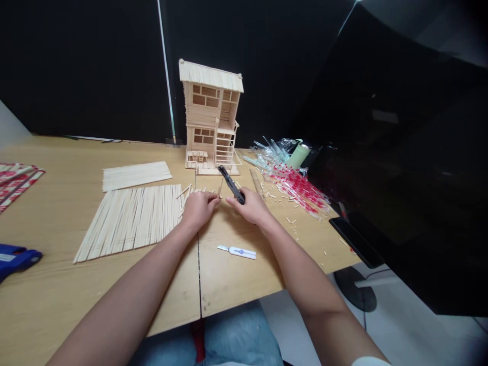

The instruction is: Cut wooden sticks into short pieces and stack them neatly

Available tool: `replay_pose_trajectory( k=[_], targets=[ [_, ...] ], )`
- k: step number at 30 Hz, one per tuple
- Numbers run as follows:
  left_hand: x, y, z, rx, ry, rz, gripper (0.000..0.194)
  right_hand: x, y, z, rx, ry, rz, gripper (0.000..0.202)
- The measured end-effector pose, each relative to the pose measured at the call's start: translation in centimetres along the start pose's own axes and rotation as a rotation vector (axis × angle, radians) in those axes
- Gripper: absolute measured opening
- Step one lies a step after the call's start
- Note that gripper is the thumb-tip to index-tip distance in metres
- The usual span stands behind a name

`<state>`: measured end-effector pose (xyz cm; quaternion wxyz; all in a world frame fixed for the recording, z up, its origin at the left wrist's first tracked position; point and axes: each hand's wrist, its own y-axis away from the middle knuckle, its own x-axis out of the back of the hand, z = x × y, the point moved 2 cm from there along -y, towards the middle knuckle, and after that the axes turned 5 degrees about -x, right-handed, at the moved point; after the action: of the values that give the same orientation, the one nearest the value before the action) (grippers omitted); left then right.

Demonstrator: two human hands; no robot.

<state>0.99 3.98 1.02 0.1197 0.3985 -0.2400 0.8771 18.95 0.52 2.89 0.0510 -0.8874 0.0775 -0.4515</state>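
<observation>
My left hand (199, 207) is closed in a pinch on a thin wooden stick (220, 188), which points up from the fingertips. Just across from it, my right hand (251, 206) wraps round a slim black hand tool (231, 184); its exact kind is unclear. The tool slants up and left, apart from the tabletop. Beside my left hand lies a panel of wooden sticks (133, 216) laid side by side. A white craft knife (237, 251) with its blade out rests on the table nearer to me. Short stick pieces lie partly hidden behind my left hand.
A two-storey stick house (208, 114) stands at the back. Behind the large panel is a smaller stick panel (136, 174). Red-tipped packets (299, 188), a green bottle (298, 155) and a ruler (257, 184) lie right. A blue tool (17, 258) sits at the left edge.
</observation>
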Motion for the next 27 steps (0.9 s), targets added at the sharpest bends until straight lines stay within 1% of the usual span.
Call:
replay_pose_trajectory(
  k=[2, 7, 11, 15, 21, 24, 27],
  targets=[
    [0.3, 0.0, 0.2, 0.005, -0.069, -0.004, 0.029, 0.2, 0.3, -0.3, -0.004, 0.072, -0.049, 0.04],
    [0.5, -0.1, 0.7, 0.026, -0.258, -0.017, 0.031, 0.8, 1.1, -0.9, -0.024, 0.151, -0.096, 0.046],
    [0.3, -0.1, 1.0, 0.009, -0.39, -0.035, 0.034, 1.2, 1.4, -1.0, -0.058, 0.224, -0.165, 0.051],
    [0.1, 0.0, 1.2, -0.02, -0.46, -0.057, 0.034, 1.4, 1.7, -1.1, -0.068, 0.258, -0.216, 0.053],
    [0.4, 0.1, 1.4, -0.058, -0.523, -0.096, 0.032, 1.4, 2.3, -1.2, -0.076, 0.3, -0.203, 0.053],
    [0.3, 0.3, 2.1, -0.089, -0.546, -0.117, 0.034, 1.5, 2.7, -0.6, -0.102, 0.372, -0.161, 0.051],
    [-0.2, 0.7, 3.2, -0.117, -0.55, -0.168, 0.035, 2.0, 3.4, 0.5, -0.114, 0.458, -0.136, 0.043]
  ],
)
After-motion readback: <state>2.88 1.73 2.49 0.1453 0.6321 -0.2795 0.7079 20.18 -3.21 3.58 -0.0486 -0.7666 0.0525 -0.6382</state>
